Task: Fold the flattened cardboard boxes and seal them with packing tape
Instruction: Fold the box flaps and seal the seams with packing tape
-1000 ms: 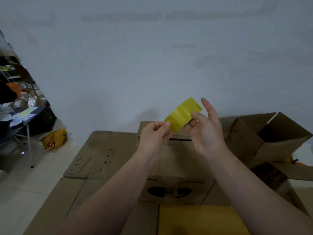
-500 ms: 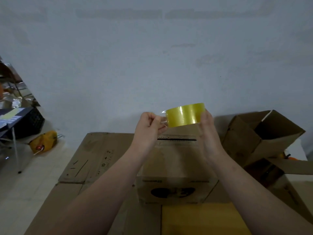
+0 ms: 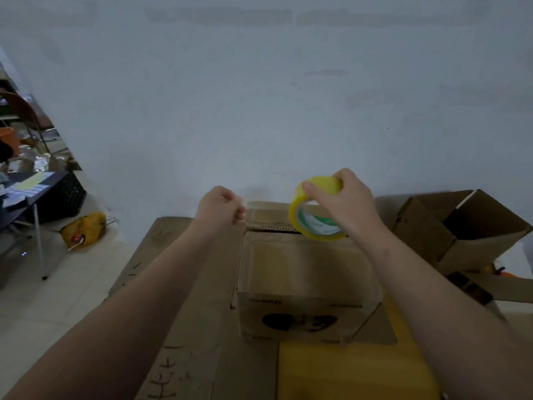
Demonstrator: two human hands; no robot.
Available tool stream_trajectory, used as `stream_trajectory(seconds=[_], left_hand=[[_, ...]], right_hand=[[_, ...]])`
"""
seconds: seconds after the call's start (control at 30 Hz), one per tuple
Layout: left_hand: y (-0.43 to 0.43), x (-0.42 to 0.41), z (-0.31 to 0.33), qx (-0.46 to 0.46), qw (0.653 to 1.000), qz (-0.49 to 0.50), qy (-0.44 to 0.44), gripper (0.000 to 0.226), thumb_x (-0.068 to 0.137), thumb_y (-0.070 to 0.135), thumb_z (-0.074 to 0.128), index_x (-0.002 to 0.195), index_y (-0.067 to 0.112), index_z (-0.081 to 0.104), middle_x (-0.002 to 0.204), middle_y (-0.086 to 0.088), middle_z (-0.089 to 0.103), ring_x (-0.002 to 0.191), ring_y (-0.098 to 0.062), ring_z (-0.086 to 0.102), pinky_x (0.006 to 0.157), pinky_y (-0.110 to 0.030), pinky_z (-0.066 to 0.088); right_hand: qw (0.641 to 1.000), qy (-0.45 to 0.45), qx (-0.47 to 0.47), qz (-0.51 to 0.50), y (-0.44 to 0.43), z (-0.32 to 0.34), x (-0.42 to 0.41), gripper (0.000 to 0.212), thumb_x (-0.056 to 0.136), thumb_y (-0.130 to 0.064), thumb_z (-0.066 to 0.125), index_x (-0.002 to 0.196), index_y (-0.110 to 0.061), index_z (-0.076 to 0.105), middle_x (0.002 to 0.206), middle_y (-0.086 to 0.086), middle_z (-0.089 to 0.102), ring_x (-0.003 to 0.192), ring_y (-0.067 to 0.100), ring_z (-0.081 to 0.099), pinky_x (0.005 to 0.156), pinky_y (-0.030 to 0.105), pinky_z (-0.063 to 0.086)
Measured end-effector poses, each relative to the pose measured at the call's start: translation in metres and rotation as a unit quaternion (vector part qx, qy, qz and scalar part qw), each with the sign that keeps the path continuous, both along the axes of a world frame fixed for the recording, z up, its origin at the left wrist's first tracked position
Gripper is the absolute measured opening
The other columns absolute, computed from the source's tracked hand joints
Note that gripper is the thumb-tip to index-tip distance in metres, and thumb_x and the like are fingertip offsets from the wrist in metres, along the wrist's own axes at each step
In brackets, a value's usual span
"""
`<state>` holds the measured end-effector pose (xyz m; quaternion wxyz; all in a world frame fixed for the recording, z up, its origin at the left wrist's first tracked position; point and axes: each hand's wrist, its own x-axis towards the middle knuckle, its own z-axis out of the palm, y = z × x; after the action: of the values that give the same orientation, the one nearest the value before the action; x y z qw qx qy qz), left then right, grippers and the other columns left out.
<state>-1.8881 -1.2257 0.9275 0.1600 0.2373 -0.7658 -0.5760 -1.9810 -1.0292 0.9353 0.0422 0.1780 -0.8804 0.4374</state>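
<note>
Hands apart over the closed box (image 3: 305, 272): right hand (image 3: 343, 203) grips the tape roll (image 3: 297, 215) from above, held in the air over the box's far top edge, likely to lay a strip from there. Left hand (image 3: 220, 210) is curled tight just left of that edge, thumb to fingers as if pinching the loose end, but no strip is visible, so I can't tell. The roll is yellow and glossy with a green-white inner core, tilted towards the camera. The box sits on flat cardboard (image 3: 184, 255), far seam not visibly taped.
</note>
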Motion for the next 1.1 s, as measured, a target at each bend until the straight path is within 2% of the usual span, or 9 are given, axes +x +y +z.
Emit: stream_trajectory(seconds=[0.07,0.23,0.33,0.5,0.63,0.73,0.8,0.97,1.1], left_hand=[[-0.02,0.002,-0.004,-0.008,1.0,0.024,-0.001,0.009,0.096,0.002,0.05,0.087,0.003,0.051,0.072,-0.011,0.06,0.06,-0.017,0.057,0.057,-0.024,0.05],[-0.038,0.004,-0.026,0.108,0.992,0.055,-0.045,0.011,0.096,0.002,0.044,0.09,0.002,0.052,0.087,-0.018,0.061,0.073,-0.024,0.063,0.069,-0.032,0.054],[-0.044,0.008,-0.035,0.178,0.98,0.081,-0.03,0.011,0.098,0.004,0.04,0.101,0.0,0.05,0.087,-0.018,0.064,0.076,-0.025,0.065,0.062,-0.031,0.053],[-0.05,0.006,-0.064,-0.009,0.992,0.082,-0.093,0.017,0.097,0.006,0.04,0.1,-0.004,0.054,0.071,-0.011,0.061,0.057,-0.014,0.061,0.048,-0.022,0.048],[-0.056,0.004,-0.08,-0.008,0.992,0.079,-0.099,0.012,0.096,0.005,0.042,0.097,-0.001,0.053,0.076,-0.01,0.061,0.064,-0.016,0.061,0.052,-0.023,0.047],[-0.055,0.004,-0.087,0.049,0.992,0.091,-0.077,0.006,0.098,0.005,0.042,0.097,0.007,0.048,0.086,-0.008,0.058,0.076,-0.016,0.06,0.066,-0.027,0.052],[-0.056,0.004,-0.092,0.098,0.988,0.095,-0.069,0.006,0.098,0.005,0.043,0.101,0.007,0.047,0.087,-0.009,0.059,0.076,-0.018,0.061,0.067,-0.028,0.054],[-0.052,0.004,-0.099,0.075,0.99,0.104,-0.058,0.005,0.099,0.008,0.044,0.095,0.01,0.046,0.077,-0.006,0.057,0.066,-0.015,0.056,0.06,-0.026,0.047],[-0.047,0.004,-0.095,0.037,0.992,0.117,-0.004,0.015,0.099,0.011,0.044,0.087,0.019,0.042,0.077,-0.002,0.053,0.068,-0.013,0.051,0.062,-0.025,0.044]], right_hand=[[0.986,0.044,0.157,0.025,-0.003,0.0,-0.009,0.048,0.084,-0.062,0.056,0.098,-0.017,0.045,0.079,-0.008,0.045,0.078,0.018,0.048,0.064,0.033,0.034],[0.968,0.052,0.22,0.106,-0.028,0.006,-0.011,0.02,0.097,-0.032,0.037,0.1,-0.013,0.041,0.076,0.004,0.051,0.071,0.024,0.049,0.055,0.033,0.03],[0.952,0.078,0.267,0.129,-0.047,0.008,-0.009,0.018,0.096,-0.031,0.04,0.099,-0.013,0.041,0.075,0.003,0.051,0.07,0.022,0.049,0.057,0.034,0.035],[0.907,0.106,0.371,0.167,-0.08,-0.004,-0.004,0.019,0.094,-0.032,0.046,0.096,-0.014,0.039,0.073,-0.001,0.044,0.074,0.022,0.05,0.058,0.032,0.034],[0.893,0.12,0.403,0.161,-0.093,-0.011,-0.008,0.021,0.094,-0.036,0.047,0.096,-0.016,0.041,0.074,-0.003,0.042,0.077,0.022,0.051,0.065,0.032,0.035],[0.887,0.134,0.411,0.161,-0.098,-0.012,-0.012,0.021,0.093,-0.037,0.048,0.101,-0.018,0.048,0.075,-0.005,0.044,0.08,0.021,0.051,0.071,0.033,0.031],[0.884,0.145,0.415,0.162,-0.1,-0.014,-0.011,0.021,0.093,-0.039,0.048,0.102,-0.02,0.051,0.075,-0.007,0.043,0.08,0.02,0.049,0.072,0.033,0.029],[0.887,0.153,0.403,0.163,-0.097,-0.017,-0.01,0.023,0.093,-0.041,0.047,0.102,-0.021,0.055,0.079,-0.006,0.046,0.08,0.017,0.048,0.055,0.027,0.027],[0.903,0.138,0.379,0.149,-0.092,-0.014,-0.01,0.021,0.091,-0.04,0.05,0.1,-0.021,0.057,0.079,-0.006,0.049,0.078,0.017,0.049,0.053,0.027,0.028]])
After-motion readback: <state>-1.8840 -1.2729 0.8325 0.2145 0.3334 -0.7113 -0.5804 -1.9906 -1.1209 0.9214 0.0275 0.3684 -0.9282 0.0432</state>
